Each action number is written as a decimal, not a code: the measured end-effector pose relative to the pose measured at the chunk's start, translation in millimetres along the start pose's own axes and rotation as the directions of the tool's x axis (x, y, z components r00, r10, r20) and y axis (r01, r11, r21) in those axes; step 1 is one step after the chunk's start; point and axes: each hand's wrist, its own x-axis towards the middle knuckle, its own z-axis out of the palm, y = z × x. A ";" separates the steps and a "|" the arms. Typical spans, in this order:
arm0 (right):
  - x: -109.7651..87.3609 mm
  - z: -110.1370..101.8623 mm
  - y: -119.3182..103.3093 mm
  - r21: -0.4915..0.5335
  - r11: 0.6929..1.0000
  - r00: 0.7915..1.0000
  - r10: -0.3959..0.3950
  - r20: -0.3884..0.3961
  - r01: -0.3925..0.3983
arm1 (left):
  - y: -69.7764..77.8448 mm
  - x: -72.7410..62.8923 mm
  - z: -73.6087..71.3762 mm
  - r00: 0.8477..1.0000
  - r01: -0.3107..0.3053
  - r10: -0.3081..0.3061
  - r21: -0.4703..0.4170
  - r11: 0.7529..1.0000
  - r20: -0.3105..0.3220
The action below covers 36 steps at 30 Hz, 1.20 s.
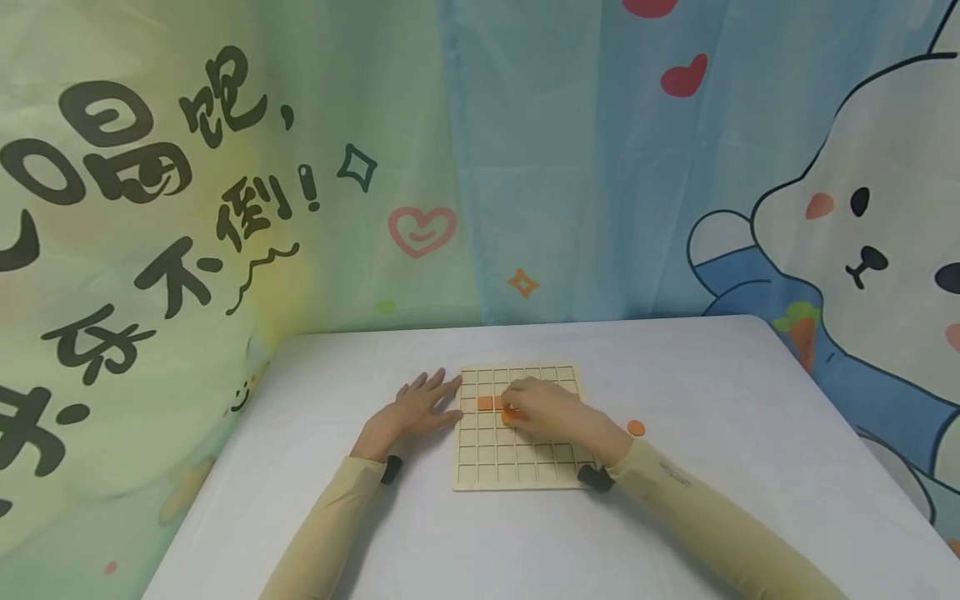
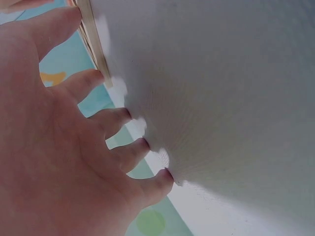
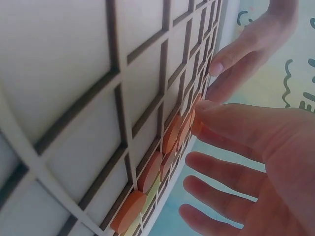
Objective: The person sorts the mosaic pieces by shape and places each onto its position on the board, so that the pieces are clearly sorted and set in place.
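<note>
A light wooden grid board [image 1: 472, 477] lies flat on the white table. My left hand [image 1: 420, 407] is beside its left side, fingers spread; in the left wrist view the thumb and index fingertips touch the board's edge [image 2: 93, 46]. Over the board's middle, my right hand [image 1: 543, 408] pinches an orange piece [image 3: 198, 123] between thumb and index finger, with the other fingers extended. An orange square [image 1: 485, 402] sits in a cell to the left of the right hand. Several orange discs [image 3: 150, 172] and some yellow-green pieces [image 3: 153, 192] stand in cells, hidden under the right hand in the head view.
One loose orange disc [image 1: 636, 427] lies on the table [image 1: 675, 367] right of the board, near the right wrist. Behind the table hangs a printed curtain [image 1: 525, 167]. Each wrist wears a small black camera [image 1: 596, 478].
</note>
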 end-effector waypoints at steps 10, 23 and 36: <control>6.1 4.3 -1.1 -0.031 1.000 1.000 0.007 0.031 -0.006 | -1.1 0.8 0.1 1.000 0.002 -0.002 0.003 1.000 -0.007; 8.7 11.1 1.8 -0.044 0.999 0.999 0.010 0.041 -0.008 | -1.7 1.5 1.1 1.000 -0.008 0.008 -0.012 1.000 -0.005; 11.0 12.4 0.8 -0.030 1.000 0.999 0.002 0.044 -0.001 | -1.7 0.8 0.8 1.000 -0.011 0.011 0.016 1.000 -0.011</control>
